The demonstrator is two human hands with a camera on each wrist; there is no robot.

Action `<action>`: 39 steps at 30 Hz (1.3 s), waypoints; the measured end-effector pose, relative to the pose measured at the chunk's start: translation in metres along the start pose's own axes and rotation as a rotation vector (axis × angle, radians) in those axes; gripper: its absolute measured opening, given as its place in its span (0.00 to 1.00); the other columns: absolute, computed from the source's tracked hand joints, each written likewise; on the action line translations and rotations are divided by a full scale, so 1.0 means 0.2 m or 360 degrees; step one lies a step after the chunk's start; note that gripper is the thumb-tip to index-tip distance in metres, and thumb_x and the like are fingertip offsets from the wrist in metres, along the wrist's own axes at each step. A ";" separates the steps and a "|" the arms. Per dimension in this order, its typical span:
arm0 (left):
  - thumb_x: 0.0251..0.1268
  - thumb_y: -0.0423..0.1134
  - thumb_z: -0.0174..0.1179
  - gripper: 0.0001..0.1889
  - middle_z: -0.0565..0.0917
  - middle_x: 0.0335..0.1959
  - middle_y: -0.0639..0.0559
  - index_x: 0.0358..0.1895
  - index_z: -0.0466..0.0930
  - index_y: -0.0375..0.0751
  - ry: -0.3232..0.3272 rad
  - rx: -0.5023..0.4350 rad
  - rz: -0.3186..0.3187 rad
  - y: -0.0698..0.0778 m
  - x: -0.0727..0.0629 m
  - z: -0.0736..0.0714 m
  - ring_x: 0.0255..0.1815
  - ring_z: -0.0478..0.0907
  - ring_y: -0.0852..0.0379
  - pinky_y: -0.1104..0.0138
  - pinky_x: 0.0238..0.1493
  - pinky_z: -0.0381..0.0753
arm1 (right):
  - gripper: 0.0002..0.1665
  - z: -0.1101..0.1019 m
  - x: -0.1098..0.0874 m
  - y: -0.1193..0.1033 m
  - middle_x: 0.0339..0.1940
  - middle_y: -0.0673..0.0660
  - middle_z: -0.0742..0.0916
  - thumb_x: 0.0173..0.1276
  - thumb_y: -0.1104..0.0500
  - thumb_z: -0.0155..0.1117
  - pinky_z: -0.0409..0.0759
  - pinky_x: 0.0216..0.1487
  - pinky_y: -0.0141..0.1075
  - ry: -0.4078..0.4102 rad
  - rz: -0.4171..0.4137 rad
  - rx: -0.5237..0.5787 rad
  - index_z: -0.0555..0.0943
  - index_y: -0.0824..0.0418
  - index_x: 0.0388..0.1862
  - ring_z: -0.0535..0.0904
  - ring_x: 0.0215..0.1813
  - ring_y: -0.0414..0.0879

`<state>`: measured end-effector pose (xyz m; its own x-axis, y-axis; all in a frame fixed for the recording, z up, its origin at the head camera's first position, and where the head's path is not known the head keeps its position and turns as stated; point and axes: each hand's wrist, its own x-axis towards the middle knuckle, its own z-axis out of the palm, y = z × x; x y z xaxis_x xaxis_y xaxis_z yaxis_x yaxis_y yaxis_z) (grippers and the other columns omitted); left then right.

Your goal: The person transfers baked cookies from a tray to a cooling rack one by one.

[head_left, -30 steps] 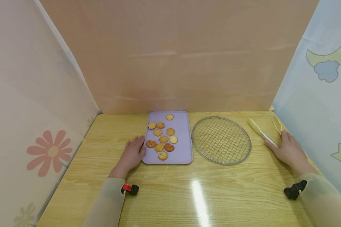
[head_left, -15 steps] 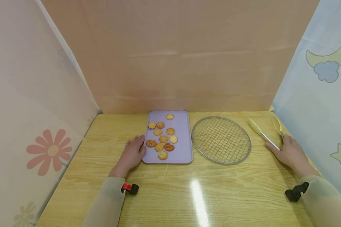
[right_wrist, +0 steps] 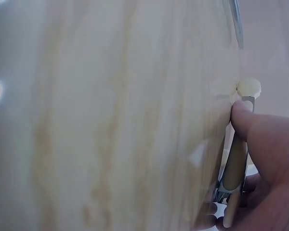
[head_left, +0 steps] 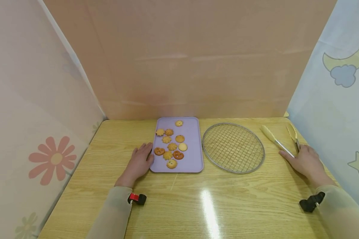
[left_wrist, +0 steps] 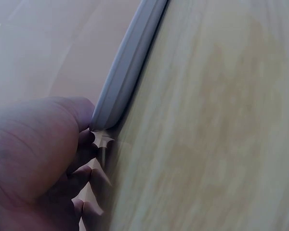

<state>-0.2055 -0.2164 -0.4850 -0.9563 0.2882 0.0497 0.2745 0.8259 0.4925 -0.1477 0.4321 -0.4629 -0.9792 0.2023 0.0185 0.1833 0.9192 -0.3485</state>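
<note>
A lilac tray (head_left: 194,166) bears several cookies (head_left: 172,146) of various shapes and two pretzel-shaped ones (head_left: 178,155). My left hand (head_left: 139,162) lies on the table along the tray's left side, fingertips right at the rim. In the left wrist view, the thumb (left_wrist: 79,108) meets the tray's edge (left_wrist: 127,67) near a corner. At far right, my right hand (head_left: 306,162) holds a pair of tongs (head_left: 284,147), its thumb on one arm and its fingers by the other. The tongs' pale tips are spread apart and point away from me. In the right wrist view, the right hand partly hides them.
Between the tray and the tongs lies a round wire mesh rack (head_left: 233,147) with a metal rim, close beside the tray. A tan panel (head_left: 179,66) stands behind the wooden table (head_left: 242,205); printed cloth walls (head_left: 12,99) flank both sides.
My right hand has shifted slightly back toward me along the tongs, so more of their right arm shows. The left hand, tray, cookies and rack stay in place.
</note>
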 end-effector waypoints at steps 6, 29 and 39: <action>0.87 0.38 0.54 0.31 0.67 0.84 0.32 0.85 0.63 0.27 -0.0004 -0.0006 -0.0008 0.00 0.00 0.00 0.88 0.56 0.32 0.35 0.87 0.43 | 0.59 -0.01 -0.01 -0.01 0.54 0.93 0.69 0.83 0.32 0.59 0.75 0.46 0.75 0.0018 0.0040 0.0011 0.64 0.94 0.60 0.71 0.52 0.88; 0.88 0.39 0.54 0.31 0.67 0.84 0.33 0.85 0.63 0.28 0.0000 -0.0003 -0.0015 -0.01 0.00 0.00 0.88 0.55 0.33 0.35 0.87 0.43 | 0.61 -0.01 0.00 -0.06 0.58 0.91 0.67 0.83 0.31 0.59 0.71 0.50 0.77 0.0114 -0.0021 0.0009 0.62 0.92 0.72 0.64 0.57 0.88; 0.88 0.39 0.54 0.31 0.66 0.85 0.33 0.85 0.63 0.28 -0.0008 -0.0019 -0.0032 -0.01 0.00 0.01 0.89 0.55 0.33 0.35 0.87 0.44 | 0.57 -0.02 0.02 -0.12 0.57 0.87 0.69 0.83 0.30 0.57 0.75 0.43 0.73 0.0131 -0.0041 0.0036 0.64 0.87 0.69 0.70 0.56 0.83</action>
<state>-0.2066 -0.2166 -0.4866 -0.9611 0.2740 0.0351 0.2538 0.8258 0.5036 -0.1557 0.4118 -0.4507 -0.9728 0.2068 0.1044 0.1554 0.9167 -0.3682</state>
